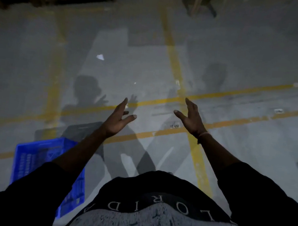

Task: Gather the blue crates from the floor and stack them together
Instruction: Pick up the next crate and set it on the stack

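Grey concrete floor (pixel 39 68) crossed by yellow lines (pixel 225 92); blue crate (pixel 35 158) low left beneath left forearm; left hand (pixel 118 118) and right hand (pixel 191 120) raised apart, fingers spread, holding nothing.

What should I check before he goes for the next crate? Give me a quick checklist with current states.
1. Left hand free: ok, fingers spread, holding nothing.
2. Right hand free: ok, open and raised, holding nothing.
3. Crate located: ok, one blue crate on the floor at his lower left, partly hidden behind the left arm.
4. Crate empty: cannot tell, the inside is blurred and partly covered.
5. Other crates or a stack in sight: not ok, only this one shows.
6. Path clear: cannot tell, the floor ahead shows only yellow lines and a paper scrap, but the ground at his feet is hidden.
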### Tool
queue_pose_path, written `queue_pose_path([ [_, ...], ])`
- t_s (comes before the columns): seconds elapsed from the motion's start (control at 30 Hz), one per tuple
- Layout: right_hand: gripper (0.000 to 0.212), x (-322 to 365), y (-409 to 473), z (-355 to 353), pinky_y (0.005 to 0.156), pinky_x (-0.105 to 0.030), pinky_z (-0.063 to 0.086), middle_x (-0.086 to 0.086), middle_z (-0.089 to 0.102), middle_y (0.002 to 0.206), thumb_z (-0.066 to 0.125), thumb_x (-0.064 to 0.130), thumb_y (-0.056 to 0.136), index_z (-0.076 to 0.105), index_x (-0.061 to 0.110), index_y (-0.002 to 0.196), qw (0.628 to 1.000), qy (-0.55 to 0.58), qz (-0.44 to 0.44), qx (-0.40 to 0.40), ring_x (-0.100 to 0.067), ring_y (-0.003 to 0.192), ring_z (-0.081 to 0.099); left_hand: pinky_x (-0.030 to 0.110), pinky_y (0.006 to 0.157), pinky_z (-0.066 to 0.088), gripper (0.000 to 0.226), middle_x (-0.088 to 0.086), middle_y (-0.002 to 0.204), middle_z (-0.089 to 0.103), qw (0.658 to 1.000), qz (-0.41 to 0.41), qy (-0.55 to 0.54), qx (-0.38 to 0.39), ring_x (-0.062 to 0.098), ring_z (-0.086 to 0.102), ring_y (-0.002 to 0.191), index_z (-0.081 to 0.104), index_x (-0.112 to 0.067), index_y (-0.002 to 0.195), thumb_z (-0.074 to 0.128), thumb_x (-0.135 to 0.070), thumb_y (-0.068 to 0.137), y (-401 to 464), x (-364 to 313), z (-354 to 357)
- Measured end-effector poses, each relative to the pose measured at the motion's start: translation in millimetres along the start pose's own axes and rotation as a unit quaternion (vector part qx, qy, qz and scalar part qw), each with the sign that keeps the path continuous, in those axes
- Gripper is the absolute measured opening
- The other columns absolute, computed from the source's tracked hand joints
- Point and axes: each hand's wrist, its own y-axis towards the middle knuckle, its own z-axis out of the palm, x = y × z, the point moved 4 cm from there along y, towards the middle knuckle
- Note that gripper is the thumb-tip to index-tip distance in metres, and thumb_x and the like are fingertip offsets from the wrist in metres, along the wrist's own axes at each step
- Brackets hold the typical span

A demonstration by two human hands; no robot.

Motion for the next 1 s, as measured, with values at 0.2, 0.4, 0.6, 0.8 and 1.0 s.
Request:
queue_pose_path([
  [0.2,0.099,-99,-18,-124,0.117,-0.050,0.029,0.001,0.022,0.160,0.055,0.078,0.076,0.020,0.031,0.156,0.993,0.031,0.066,-0.091,-0.026,0.147,0.027,0.023,0.100,0.038,0.085,-0.008,0.168,0.014,0.992,0.041,0.045,0.112,0.013,0.048,0.137,0.011,-0.032,0.163,0.063,-0.042,0.097,77,-87,128],
  [0.4,0.097,-185,-50,-238,0.118,-0.049,0.027,-0.002,0.022,0.160,0.056,0.076,0.078,0.021,0.031,0.156,0.971,0.052,0.147,-0.179,-0.025,0.147,0.027,0.026,0.102,0.040,0.086,-0.013,0.167,0.018,0.971,0.086,0.091,0.202,0.007,0.044,0.139,0.011,-0.039,0.161,0.064,-0.050,0.094,142,-181,240],
  [0.6,0.092,-243,-75,-311,0.120,-0.044,0.023,-0.001,0.018,0.162,0.055,0.071,0.083,0.019,0.030,0.157,0.938,0.097,0.213,-0.254,-0.023,0.149,0.022,0.021,0.099,0.039,0.087,-0.013,0.167,0.016,0.937,0.129,0.133,0.296,0.006,0.044,0.140,0.009,-0.040,0.161,0.064,-0.053,0.094,205,-257,340],
  [0.8,0.087,-297,-71,-378,0.119,-0.040,0.026,0.001,0.019,0.161,0.058,0.064,0.088,0.021,0.027,0.157,0.894,0.146,0.265,-0.331,-0.019,0.148,0.025,0.033,0.104,0.039,0.089,-0.010,0.168,0.011,0.891,0.171,0.184,0.378,0.011,0.041,0.142,0.007,-0.036,0.162,0.060,-0.058,0.094,282,-315,449],
  [1.0,0.087,-337,-43,-458,0.119,-0.040,0.026,0.004,0.020,0.160,0.056,0.067,0.086,0.023,0.028,0.156,0.848,0.176,0.322,-0.383,-0.019,0.147,0.027,0.026,0.097,0.039,0.089,-0.004,0.169,0.010,0.852,0.190,0.213,0.439,0.013,0.040,0.143,0.004,-0.030,0.163,0.061,-0.049,0.097,357,-395,550],
])
